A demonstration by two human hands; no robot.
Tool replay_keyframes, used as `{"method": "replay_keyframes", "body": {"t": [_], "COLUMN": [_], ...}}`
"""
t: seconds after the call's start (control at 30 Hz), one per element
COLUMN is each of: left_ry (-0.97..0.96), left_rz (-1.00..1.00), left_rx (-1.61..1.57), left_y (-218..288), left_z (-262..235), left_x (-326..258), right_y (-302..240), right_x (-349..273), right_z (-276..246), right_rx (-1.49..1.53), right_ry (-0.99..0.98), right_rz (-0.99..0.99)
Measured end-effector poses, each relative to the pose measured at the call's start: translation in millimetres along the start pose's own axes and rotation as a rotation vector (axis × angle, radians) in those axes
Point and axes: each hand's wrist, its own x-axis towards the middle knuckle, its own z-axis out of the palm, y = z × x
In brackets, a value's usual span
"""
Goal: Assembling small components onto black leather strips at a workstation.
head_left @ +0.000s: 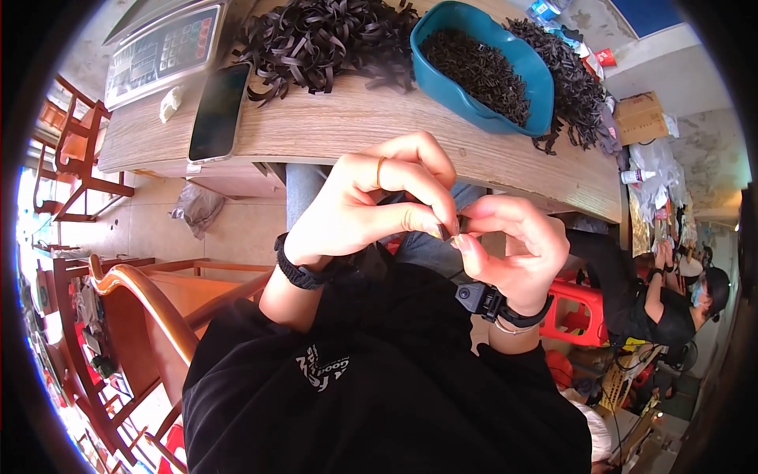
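My left hand (367, 197) and my right hand (517, 245) meet in front of my body, just off the table's near edge. Both are closed in a pinch, thumb against fingers, with the fingertips almost touching. Between them shows a small dark piece (459, 225), mostly covered by the fingers; its kind is too small to make out. Beyond my hands, a teal plastic basin (452, 91) holds many short, dark folded pieces (478, 71). A heap of long, dark brown flat strips (316, 39) lies left of the basin, and a heap of smaller dark pieces (564, 91) lies to its right.
On the wooden table (316, 122) lie a phone (219, 114), a crumpled white tissue (170, 104) and a digital scale (162, 51). Wooden chairs (142, 284) stand at left. A red plastic stool (580, 312) is at right, near another person in black (671, 316). A cardboard box (641, 117) sits beyond.
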Motion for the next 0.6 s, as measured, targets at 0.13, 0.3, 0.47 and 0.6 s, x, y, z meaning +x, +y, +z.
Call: {"method": "replay_keyframes", "body": {"t": [0.13, 0.3, 0.47, 0.6], "left_ry": [-0.031, -0.027, -0.05, 0.032], "left_rz": [0.012, 0.052, 0.03, 0.026], "left_rx": [0.065, 0.195, 0.179, 0.285], "left_y": [-3.9, -4.8, -4.4, -7.0], "left_z": [3.2, 2.8, 5.7, 8.9], "left_x": [2.0, 1.9, 1.0, 1.5], "right_y": [-0.3, 1.4, 1.7, 3.2], "right_x": [-1.7, -2.8, -1.0, 0.3], "right_z": [1.1, 2.8, 2.9, 5.3], "right_rx": [0.001, -0.032, -0.053, -0.156], "right_ry": [0.01, 0.022, 0.021, 0.085], "right_rz": [0.043, 0.031, 0.023, -0.001]}}
